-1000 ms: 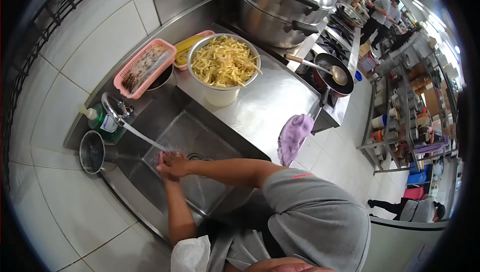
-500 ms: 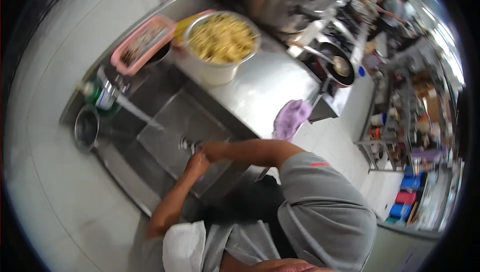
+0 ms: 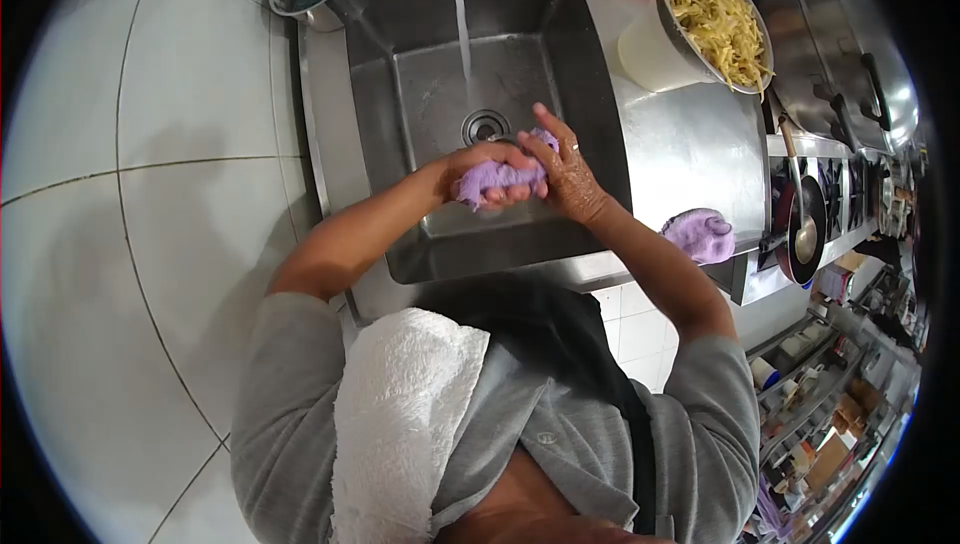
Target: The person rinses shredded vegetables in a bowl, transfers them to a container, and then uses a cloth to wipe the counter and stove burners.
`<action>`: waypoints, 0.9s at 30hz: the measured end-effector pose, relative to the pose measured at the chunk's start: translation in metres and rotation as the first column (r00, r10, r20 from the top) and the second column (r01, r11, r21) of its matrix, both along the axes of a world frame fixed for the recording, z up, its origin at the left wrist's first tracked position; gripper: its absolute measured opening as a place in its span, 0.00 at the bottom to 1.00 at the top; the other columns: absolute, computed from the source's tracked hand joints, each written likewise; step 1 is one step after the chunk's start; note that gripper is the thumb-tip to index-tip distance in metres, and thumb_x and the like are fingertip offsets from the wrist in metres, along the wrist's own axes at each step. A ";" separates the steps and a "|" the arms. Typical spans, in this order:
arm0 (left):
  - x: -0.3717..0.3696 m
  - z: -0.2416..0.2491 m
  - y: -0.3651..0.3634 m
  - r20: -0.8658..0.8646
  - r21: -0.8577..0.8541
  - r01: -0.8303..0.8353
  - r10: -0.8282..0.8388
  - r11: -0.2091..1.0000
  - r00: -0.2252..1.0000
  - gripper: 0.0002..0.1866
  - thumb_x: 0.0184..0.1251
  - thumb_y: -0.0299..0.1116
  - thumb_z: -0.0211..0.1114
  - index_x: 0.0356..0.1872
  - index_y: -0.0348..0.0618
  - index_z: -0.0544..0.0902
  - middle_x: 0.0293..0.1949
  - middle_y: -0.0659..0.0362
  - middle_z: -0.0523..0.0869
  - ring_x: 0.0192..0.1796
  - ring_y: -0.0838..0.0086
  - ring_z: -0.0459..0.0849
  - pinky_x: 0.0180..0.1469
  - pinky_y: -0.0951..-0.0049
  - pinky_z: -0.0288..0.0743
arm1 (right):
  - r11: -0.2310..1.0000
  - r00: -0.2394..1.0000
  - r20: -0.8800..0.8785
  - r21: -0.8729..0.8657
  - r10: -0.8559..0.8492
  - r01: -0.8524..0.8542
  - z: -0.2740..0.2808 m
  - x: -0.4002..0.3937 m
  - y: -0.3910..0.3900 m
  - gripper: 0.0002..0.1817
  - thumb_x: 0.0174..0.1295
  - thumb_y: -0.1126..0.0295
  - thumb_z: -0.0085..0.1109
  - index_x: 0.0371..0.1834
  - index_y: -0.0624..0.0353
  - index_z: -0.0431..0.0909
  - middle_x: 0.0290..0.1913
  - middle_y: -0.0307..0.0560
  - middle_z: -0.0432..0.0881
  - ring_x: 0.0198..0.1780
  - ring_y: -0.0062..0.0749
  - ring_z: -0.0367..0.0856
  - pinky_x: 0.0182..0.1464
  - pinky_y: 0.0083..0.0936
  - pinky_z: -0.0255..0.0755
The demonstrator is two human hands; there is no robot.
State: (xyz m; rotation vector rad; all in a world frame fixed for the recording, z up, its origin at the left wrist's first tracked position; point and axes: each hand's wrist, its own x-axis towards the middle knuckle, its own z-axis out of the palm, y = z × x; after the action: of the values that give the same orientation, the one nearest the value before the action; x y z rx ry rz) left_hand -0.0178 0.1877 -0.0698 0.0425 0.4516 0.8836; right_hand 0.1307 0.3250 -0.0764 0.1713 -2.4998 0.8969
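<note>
Holds a wet purple cloth (image 3: 490,181) in the left hand (image 3: 497,166), with a closed grip and fingers curled around it. Touches the same cloth with the right hand (image 3: 570,179), with one finger sticking up; cannot tell if gripping it too or just pressing. Keeps both hands together over the big metal sink (image 3: 505,239), near the drain (image 3: 486,127) and apart from the running water (image 3: 461,24). To the right, on the bench (image 3: 690,159): a silver bowl (image 3: 664,4) full of yellow strips (image 3: 715,24), and another purple cloth (image 3: 700,235) at the edge.
</note>
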 end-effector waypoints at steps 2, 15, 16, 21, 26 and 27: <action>0.011 0.002 -0.001 -0.002 0.097 0.145 -0.145 0.985 0.989 0.16 0.63 0.37 0.58 0.40 0.30 0.76 0.20 0.58 0.77 0.14 0.81 0.73 0.15 0.80 0.69 | 0.981 0.982 0.081 0.078 0.173 -0.180 0.000 -0.006 0.010 0.29 0.47 0.74 0.65 0.56 0.55 0.69 0.62 0.57 0.67 0.61 0.50 0.69 0.58 0.37 0.70; -0.007 -0.055 0.005 -0.817 0.045 0.602 0.376 0.797 -0.437 0.19 0.57 0.38 0.64 0.45 0.47 0.66 0.26 0.51 0.83 0.31 0.53 0.84 0.30 0.55 0.75 | 0.204 0.479 0.734 -0.626 0.481 0.753 -0.018 -0.014 -0.047 0.05 0.53 0.75 0.53 0.23 0.56 0.68 0.18 0.38 0.67 0.17 0.27 0.67 0.17 0.24 0.61; -0.015 -0.042 0.008 -0.785 0.067 0.636 0.434 0.769 -0.442 0.18 0.58 0.38 0.63 0.45 0.47 0.67 0.25 0.52 0.83 0.30 0.54 0.84 0.28 0.55 0.75 | -0.075 0.552 0.605 -0.633 0.574 0.771 -0.016 -0.015 -0.050 0.06 0.53 0.74 0.53 0.23 0.55 0.67 0.18 0.34 0.63 0.16 0.23 0.62 0.16 0.21 0.56; -0.025 -0.030 0.030 -0.569 0.463 0.540 0.703 0.703 -0.428 0.19 0.55 0.43 0.66 0.41 0.45 0.71 0.20 0.53 0.81 0.26 0.55 0.84 0.30 0.58 0.77 | -0.744 0.850 0.065 -0.451 0.523 0.492 0.035 -0.020 -0.052 0.07 0.54 0.73 0.52 0.22 0.51 0.65 0.16 0.30 0.55 0.14 0.18 0.52 0.13 0.18 0.46; 0.027 -0.008 0.054 -0.705 0.700 -0.276 0.699 0.659 -0.120 0.25 0.61 0.47 0.63 0.53 0.44 0.71 0.36 0.57 0.81 0.40 0.70 0.80 0.39 0.66 0.73 | -0.906 0.896 -0.334 -0.397 0.293 0.148 0.075 -0.045 -0.054 0.02 0.57 0.72 0.48 0.29 0.53 0.67 0.16 0.31 0.56 0.12 0.18 0.50 0.13 0.16 0.47; 0.038 -0.012 0.056 -0.725 0.616 -0.424 0.688 0.664 0.025 0.26 0.61 0.47 0.63 0.55 0.44 0.71 0.40 0.56 0.80 0.44 0.70 0.78 0.43 0.66 0.72 | -0.911 0.877 -0.398 -0.400 0.269 0.098 0.074 -0.050 -0.054 0.01 0.58 0.72 0.47 0.30 0.52 0.67 0.16 0.31 0.55 0.12 0.18 0.50 0.13 0.16 0.48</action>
State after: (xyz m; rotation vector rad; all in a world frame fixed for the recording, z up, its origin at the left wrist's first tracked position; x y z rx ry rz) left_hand 0.0204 0.2437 -0.0822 0.7185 1.6228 1.7247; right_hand 0.0811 0.2705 -0.0028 -0.1233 0.4297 3.2289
